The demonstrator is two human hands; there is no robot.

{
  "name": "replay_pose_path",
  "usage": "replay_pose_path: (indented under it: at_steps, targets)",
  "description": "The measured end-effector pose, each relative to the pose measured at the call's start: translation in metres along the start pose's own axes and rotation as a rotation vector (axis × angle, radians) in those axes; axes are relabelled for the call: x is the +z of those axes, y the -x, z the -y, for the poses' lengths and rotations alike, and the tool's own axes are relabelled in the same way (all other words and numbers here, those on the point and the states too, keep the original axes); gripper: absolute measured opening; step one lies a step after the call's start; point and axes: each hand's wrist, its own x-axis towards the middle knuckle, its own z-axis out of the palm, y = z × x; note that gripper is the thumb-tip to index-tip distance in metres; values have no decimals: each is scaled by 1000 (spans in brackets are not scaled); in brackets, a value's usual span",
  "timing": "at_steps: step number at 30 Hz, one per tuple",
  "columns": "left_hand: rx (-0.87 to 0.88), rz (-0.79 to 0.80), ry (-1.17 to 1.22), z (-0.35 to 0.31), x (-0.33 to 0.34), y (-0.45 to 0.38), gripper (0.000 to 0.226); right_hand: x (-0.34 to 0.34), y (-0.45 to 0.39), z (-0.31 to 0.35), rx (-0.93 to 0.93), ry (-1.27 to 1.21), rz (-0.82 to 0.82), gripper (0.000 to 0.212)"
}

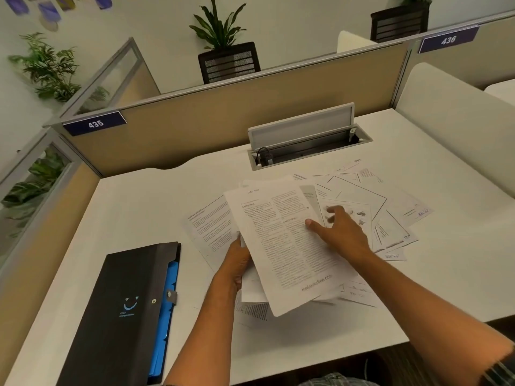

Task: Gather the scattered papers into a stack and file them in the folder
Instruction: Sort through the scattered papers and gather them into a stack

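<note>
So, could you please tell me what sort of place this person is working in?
Most likely an open-plan office: a white desk fenced by low partitions, numbered signs 435 and 436 marking workstations, and a cable hatch set into the desktop.

White papers printed in black text fan across a white worktop beside a black folder with blue dividers and a blue smile mark, beneath tan partitions bearing navy number plates.
</note>
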Motion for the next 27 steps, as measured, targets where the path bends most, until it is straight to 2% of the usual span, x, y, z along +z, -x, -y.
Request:
replay_pose_path:
  at_steps: [4, 7, 9, 12, 14, 16, 17, 18, 20, 22, 24, 27]
  targets:
    - [-64, -126, 201, -2, 1, 0, 11, 17, 9, -11, 3, -137, 57, 68]
    - [-46, -192, 223, -3, 1, 0, 10, 25, 12, -9, 38, -144, 66, 54]
    - [-30, -181, 216, -5, 1, 2, 10, 23, 13, -8, 68, -139, 41, 53]
    - [4, -117, 198, -8, -2, 6, 12, 11, 12, -5, 16, -158, 44, 49]
    - [53, -55, 166, -9, -3, 7, 15, 4, 10, -1, 1, -456, 192, 46]
    - [85, -27, 135, -12, -1, 12, 22, 2, 8, 0, 28, -793, 418, 40]
    - [86, -13, 134, -14, 1, 15, 30, 1, 7, -1, 10, -885, 485, 37]
    - [82, 9, 153, -16, 3, 17, 45, 2, 6, -2, -22, -921, 502, 34]
    - [65, 67, 239, -18, 2, 16, 79, 4, 5, -2, -105, -921, 435, 32]
    - [110, 122, 239, -24, 2, 16, 92, 3, 5, 3, -170, -925, 338, 33]
    - [220, 74, 87, -30, 3, 17, 80, -1, 7, 12, -253, -934, 281, 36]
    - [362, -79, -22, -35, 1, 14, 39, -7, 13, 31, -372, -897, 202, 40]
